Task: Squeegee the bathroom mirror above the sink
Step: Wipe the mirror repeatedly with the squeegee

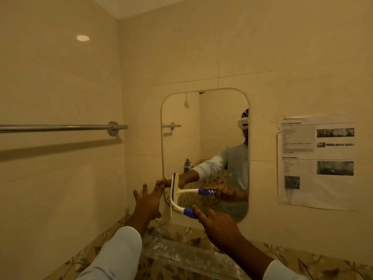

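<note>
From the head camera, the right hand (pixel 217 223) was wrapped around the blue grip of the squeegee (pixel 177 199), fingers closed on the handle with the forefinger laid along its top. From that grip the white neck curved up and to the left to the blade, which stood nearly upright against the lower left corner of the mirror (pixel 212 138), its rubber edge touching the glass just inside the mirror's left rim. The squeegee's reflection showed directly above the grip, with the mirrored hand holding the mirrored handle (the two handles formed a narrow V that met at the blade).

To the left of the grip, the left hand (pixel 148 201) was spread open with fingers apart, holding nothing; its fingertips reached the left edge of the mirror just beside the blade, though whether they pressed the glass or the wall could not be told. Both forearms wore pale sleeves pushed back from the wrists.

Below the grip lay a glass shelf (pixel 181 253) against floral-patterned tiles. Far to the left of the gripping hand, a chrome towel bar (pixel 60 127) ran along the side wall. Up and to the right of the grip, a printed paper notice (pixel 316 160) was stuck to the wall beside the mirror, its text too blurred to read.
</note>
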### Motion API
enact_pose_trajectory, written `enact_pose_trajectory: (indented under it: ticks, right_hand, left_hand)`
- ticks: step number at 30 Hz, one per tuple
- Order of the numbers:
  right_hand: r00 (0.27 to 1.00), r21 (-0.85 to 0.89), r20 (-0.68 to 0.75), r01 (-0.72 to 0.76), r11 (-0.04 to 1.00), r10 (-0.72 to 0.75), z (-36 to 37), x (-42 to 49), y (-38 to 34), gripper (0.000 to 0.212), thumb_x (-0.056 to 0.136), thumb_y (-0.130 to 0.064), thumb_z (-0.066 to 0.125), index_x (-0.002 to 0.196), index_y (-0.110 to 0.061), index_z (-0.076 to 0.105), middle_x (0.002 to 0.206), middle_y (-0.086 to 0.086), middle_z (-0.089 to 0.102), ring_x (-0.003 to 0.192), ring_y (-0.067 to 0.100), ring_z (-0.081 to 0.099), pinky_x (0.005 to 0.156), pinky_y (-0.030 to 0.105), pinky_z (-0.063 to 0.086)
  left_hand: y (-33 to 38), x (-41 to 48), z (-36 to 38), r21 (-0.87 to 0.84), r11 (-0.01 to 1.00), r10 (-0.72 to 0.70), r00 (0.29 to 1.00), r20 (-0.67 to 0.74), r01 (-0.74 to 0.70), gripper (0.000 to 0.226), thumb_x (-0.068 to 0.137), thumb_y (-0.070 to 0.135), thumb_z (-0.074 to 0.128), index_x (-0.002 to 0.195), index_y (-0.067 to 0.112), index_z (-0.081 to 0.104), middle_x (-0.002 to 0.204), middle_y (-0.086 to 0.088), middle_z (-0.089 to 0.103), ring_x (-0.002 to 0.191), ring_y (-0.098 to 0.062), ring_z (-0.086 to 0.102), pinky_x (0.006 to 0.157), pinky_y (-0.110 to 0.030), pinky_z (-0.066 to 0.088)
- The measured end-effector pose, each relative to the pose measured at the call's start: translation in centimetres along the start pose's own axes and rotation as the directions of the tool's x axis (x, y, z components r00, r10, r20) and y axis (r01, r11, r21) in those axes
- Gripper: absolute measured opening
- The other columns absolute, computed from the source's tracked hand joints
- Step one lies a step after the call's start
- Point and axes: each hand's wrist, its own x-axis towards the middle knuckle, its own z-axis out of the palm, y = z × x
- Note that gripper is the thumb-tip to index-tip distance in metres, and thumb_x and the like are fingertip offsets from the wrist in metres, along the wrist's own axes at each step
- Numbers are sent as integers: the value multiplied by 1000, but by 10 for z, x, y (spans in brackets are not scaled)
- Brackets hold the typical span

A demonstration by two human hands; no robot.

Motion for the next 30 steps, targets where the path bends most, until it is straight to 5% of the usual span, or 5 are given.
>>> enact_pose_trajectory:
  ticks: [16,20,23,25,30]
  right_hand:
    - [991,-165,54,-116,979,126,-7,-118,90,83,107,-38,48,165,-42,-11,124,0,62,99,20,63,74,30,43]
    - [992,-225,-18,-127,966,126,-28,-145,97,101,78,-40,89,163,-34,34,87,-2,69,63,14,64,52,25,36]
    - [985,-309,24,-155,938,171,-37,-162,98,106,71,-40,95,160,-30,39,78,-3,68,56,15,62,45,29,45]
    - [983,-270,27,-166,948,180,-38,-170,105,109,37,-33,108,138,-20,70,58,-2,60,38,13,50,34,22,31]
    - [968,-192,-109,-245,950,228,-37,-188,111,116,19,-27,110,129,-16,75,49,-6,53,40,6,21,39,18,15]
  left_hand:
    - [-2,4,3,4,1000,3,1000,-28,-2,131,86,41,80,155,34,-31,172,7,-16,157,-45,-10,119,-76,3]
    - [-1,3,3,-6,1000,3,1000,-22,-3,132,86,40,80,156,34,-31,172,7,-15,157,-45,-10,118,-76,3]
    - [-1,2,1,0,1000,3,1000,-8,-3,131,86,40,80,156,34,-30,172,7,-15,157,-45,-10,118,-77,3]
    - [-1,2,0,4,1000,4,1000,-7,-4,132,86,41,80,156,34,-30,173,7,-15,157,-45,-10,118,-77,4]
    - [0,3,2,1,1000,9,1000,-19,-9,134,85,41,81,156,33,-32,173,6,-15,157,-46,-9,118,-77,4]
